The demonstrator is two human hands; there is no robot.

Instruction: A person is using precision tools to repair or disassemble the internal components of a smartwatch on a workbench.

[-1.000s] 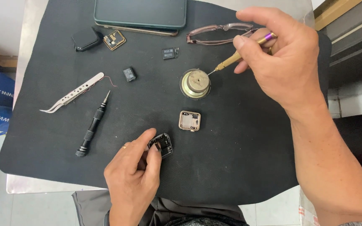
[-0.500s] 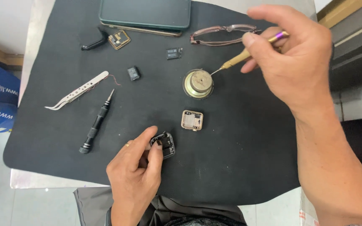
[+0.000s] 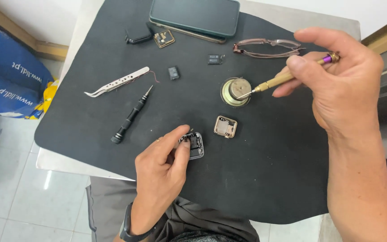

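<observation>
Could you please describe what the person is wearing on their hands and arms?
Both forearms are bare, with no sleeves or gloves. The left hand has a thin ring on one finger and a dark band around the wrist. The right hand wears nothing visible.

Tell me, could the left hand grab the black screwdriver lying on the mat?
Probably yes, but not right away. The black screwdriver lies close to the left hand with only bare mat between them. That hand's fingers are pinching the small watch case, so it would likely need to let go first.
</observation>
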